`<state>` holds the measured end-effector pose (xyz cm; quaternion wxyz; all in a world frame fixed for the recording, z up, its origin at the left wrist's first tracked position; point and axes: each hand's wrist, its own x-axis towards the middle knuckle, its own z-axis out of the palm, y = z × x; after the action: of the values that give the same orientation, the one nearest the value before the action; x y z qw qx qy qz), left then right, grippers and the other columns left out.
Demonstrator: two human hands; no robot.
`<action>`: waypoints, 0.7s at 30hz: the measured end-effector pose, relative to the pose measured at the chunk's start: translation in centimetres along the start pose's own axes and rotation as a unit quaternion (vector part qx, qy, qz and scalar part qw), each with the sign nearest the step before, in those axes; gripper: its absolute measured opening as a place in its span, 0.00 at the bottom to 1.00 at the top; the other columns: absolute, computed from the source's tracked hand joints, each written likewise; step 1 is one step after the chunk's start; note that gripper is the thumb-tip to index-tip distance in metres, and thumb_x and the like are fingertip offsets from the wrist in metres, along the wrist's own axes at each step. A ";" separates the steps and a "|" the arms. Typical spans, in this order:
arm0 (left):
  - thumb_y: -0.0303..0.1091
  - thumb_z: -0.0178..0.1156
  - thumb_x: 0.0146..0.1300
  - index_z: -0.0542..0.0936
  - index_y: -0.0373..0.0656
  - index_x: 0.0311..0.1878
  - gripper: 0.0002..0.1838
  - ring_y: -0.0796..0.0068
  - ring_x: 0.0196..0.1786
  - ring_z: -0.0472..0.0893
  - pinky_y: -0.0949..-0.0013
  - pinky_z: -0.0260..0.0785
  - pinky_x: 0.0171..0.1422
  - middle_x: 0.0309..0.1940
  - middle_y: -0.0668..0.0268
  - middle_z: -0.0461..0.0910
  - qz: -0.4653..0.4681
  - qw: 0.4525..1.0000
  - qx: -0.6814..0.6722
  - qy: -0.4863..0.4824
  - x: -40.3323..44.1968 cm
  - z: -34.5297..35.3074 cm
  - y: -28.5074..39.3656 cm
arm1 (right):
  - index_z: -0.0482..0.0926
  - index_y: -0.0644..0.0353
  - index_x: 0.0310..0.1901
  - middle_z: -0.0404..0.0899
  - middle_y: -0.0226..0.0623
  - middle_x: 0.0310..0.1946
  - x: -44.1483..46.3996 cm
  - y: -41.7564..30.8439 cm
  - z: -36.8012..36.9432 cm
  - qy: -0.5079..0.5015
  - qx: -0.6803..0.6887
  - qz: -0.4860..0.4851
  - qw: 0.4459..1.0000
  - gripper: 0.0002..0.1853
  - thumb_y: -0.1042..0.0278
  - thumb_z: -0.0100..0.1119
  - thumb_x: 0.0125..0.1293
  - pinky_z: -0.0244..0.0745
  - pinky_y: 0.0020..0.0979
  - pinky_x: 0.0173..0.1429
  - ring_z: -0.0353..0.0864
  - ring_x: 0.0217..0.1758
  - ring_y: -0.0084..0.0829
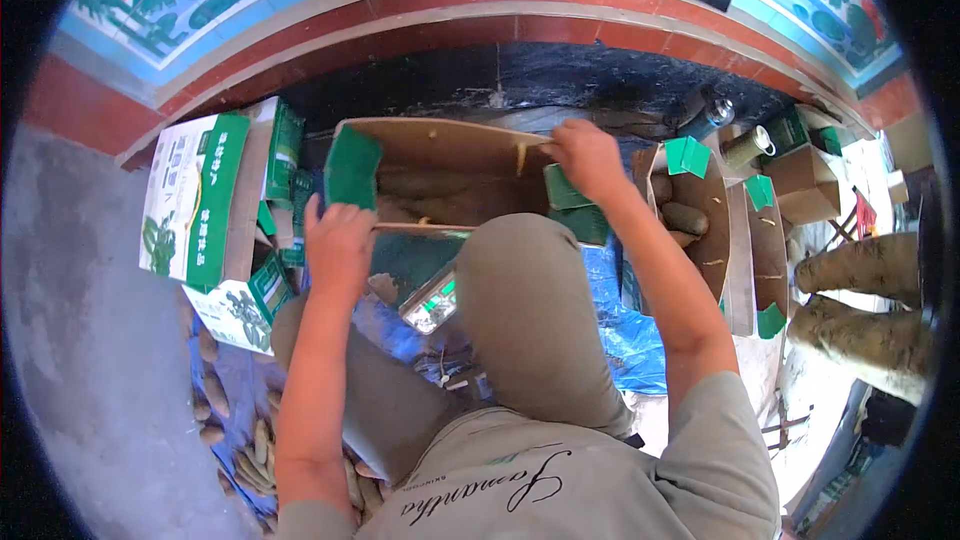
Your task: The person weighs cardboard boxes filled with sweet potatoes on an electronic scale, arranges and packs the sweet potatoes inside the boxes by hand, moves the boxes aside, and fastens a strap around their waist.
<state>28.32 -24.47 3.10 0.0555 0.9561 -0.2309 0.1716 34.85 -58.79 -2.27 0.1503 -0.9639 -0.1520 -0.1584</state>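
Note:
An open cardboard box (pixel 450 148) with green flaps stands in front of my knees. Brownish long tubers (pixel 425 185) lie dimly visible in its bottom. My left hand (pixel 338 248) is closed on the box's near left corner, thumb up beside the green flap (pixel 353 168). At the far right corner, the fingers of my right hand (pixel 588 155) pinch the top edge, above another green flap (pixel 566 190). My knee hides part of the near side.
White and green printed boxes (pixel 185 205) stand at left. To the right are open boxes, one holding tubers (pixel 685 218). Loose tubers (pixel 258 455) lie on blue sheeting (pixel 635 340). A can (pixel 748 145) sits behind the right boxes. Another person's legs (pixel 860 270) are at far right.

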 end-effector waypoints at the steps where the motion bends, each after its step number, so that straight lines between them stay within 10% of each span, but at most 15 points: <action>1: 0.28 0.62 0.44 0.75 0.46 0.27 0.06 0.64 0.40 0.75 0.48 0.58 0.61 0.26 0.66 0.74 0.006 1.000 -0.012 0.002 0.5 0.4 0.5 | 0.76 0.56 0.28 0.74 0.37 0.29 -0.6 0.5 -0.6 0.018 -0.015 0.006 1.000 0.10 0.59 0.57 0.56 0.73 0.41 0.39 0.76 0.38 0.41; 21: 0.31 0.63 0.49 0.78 0.44 0.41 0.13 0.60 0.54 0.73 0.58 0.60 0.63 0.44 0.62 0.78 -0.007 0.989 -0.148 0.014 3.0 3.5 3.7 | 0.76 0.59 0.28 0.77 0.47 0.30 -16.8 6.6 -3.3 -0.034 -0.097 0.360 0.927 0.15 0.54 0.54 0.60 0.72 0.45 0.37 0.78 0.33 0.49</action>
<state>30.14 -29.62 1.00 0.2012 0.9364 -0.2460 0.1487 21.06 -70.01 -6.72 0.0973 -0.9685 0.2168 -0.0746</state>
